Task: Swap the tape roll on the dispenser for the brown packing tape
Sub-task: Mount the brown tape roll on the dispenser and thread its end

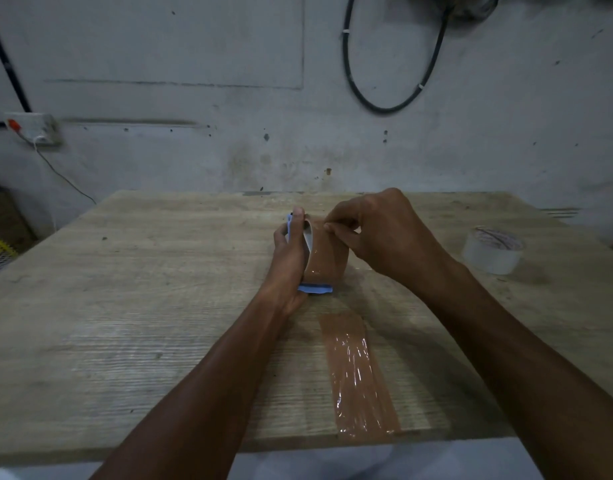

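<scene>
A brown packing tape roll (327,256) sits in a blue dispenser (315,288) held upright above the middle of the wooden table (142,306). My left hand (288,261) grips the dispenser and roll from the left side, thumb on top. My right hand (377,232) pinches the tape at the top of the roll with thumb and fingertips. A white tape roll (492,249) lies flat on the table at the right, apart from both hands.
A strip of brown tape (358,372) is stuck flat on the table, running to its near edge. A wall stands just behind the table, with a black cable loop (384,105) and a socket box (33,128) at the left.
</scene>
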The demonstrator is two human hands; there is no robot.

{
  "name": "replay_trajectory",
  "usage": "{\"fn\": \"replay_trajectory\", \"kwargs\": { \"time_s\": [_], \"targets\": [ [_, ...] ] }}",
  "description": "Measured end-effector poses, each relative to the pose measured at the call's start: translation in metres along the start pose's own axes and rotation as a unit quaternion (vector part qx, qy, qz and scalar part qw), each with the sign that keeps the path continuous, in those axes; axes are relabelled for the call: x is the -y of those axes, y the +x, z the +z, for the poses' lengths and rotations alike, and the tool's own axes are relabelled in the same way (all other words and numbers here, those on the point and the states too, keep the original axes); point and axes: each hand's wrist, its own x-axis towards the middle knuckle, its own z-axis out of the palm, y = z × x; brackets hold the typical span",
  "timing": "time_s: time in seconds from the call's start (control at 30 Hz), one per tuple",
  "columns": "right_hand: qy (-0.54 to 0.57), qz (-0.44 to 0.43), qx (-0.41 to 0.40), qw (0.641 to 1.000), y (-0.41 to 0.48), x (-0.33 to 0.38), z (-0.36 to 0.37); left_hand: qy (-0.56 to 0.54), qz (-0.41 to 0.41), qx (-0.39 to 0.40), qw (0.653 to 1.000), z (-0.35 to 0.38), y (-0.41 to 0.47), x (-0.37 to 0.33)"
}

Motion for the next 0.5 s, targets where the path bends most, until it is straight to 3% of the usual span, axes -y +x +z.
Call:
{"fn": "replay_trajectory", "kwargs": {
  "time_s": [0.33,0.5],
  "targets": [
    [0.036,0.03,-0.038,0.998,-0.006,-0.001,0.003,-0.017,-0.021,0.04,0.999,-0.003,-0.005,-0.002],
    [0.146,-0.014,0.077,0.986,-0.004,-0.012,-0.014,-0.09,-0.154,0.164,0.97,-0.006,-0.018,-0.012]
  ]
}}
